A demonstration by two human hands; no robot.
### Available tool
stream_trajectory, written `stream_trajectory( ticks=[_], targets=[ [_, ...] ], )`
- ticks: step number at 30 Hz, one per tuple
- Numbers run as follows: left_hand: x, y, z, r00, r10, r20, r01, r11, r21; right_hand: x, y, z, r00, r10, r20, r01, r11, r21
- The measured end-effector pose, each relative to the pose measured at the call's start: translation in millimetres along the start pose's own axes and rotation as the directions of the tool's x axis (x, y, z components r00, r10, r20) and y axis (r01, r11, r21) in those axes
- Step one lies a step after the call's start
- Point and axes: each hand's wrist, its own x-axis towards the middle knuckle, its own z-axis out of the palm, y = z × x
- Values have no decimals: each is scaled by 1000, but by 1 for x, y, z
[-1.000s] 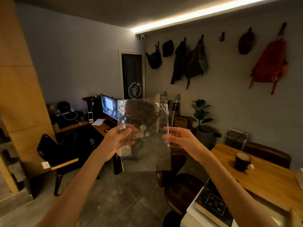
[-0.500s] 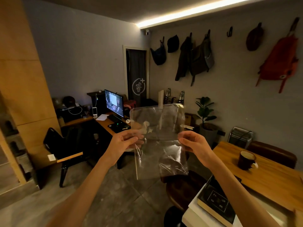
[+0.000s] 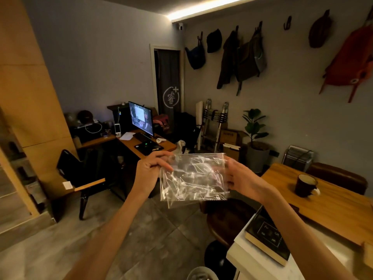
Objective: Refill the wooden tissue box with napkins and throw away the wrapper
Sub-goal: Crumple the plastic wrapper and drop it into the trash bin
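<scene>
Two bare forearms reach up from the bottom edge of the view, long and slim, with no sleeve, cuff, watch or band showing anywhere along them. The left hand (image 3: 150, 170) and the right hand (image 3: 241, 177) wear no gloves, and no rings can be made out on the fingers in the dim light.

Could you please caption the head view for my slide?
Both hands, left and right, hold the empty clear wrapper beside the table.

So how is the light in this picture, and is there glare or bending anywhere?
Head view: room dim, lit mostly by the warm ceiling strip; bright glare streaks on the crumpled clear wrapper held between left hand and right hand; wide-angle lens bends the walls at the edges.
</scene>
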Motion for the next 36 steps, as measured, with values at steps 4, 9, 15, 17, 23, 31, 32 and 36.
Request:
stream_trajectory(
  ticks=[4,9,15,17,23,31,32,36],
  targets=[
    [-16,-10,-12,954,-150,260,169,984,-52,15,29,9,993,8,-119,-17,997,-74],
    [-40,-41,-26,775,-488,401,630,642,-436,42,61,2,996,46,-77,-40,996,85],
    [-49,-93,-20,657,-715,237,750,592,-294,93,95,-2,985,85,-153,-108,984,-143],
    [-44,-108,-20,658,-731,180,750,613,-248,107,103,-10,985,87,-152,-117,973,-200],
    [-38,-157,-11,615,-784,-87,734,609,-299,133,144,-39,955,191,-226,-189,981,32],
    [-71,-243,24,363,-926,-104,850,375,-371,135,285,-19,819,540,-192,-354,740,572],
    [-73,-255,28,334,-940,-70,881,338,-330,137,295,-21,788,559,-257,-327,735,595],
    [-79,-313,31,102,-983,150,981,75,-177,140,334,-33,608,604,-515,-342,785,517]
  ],
)
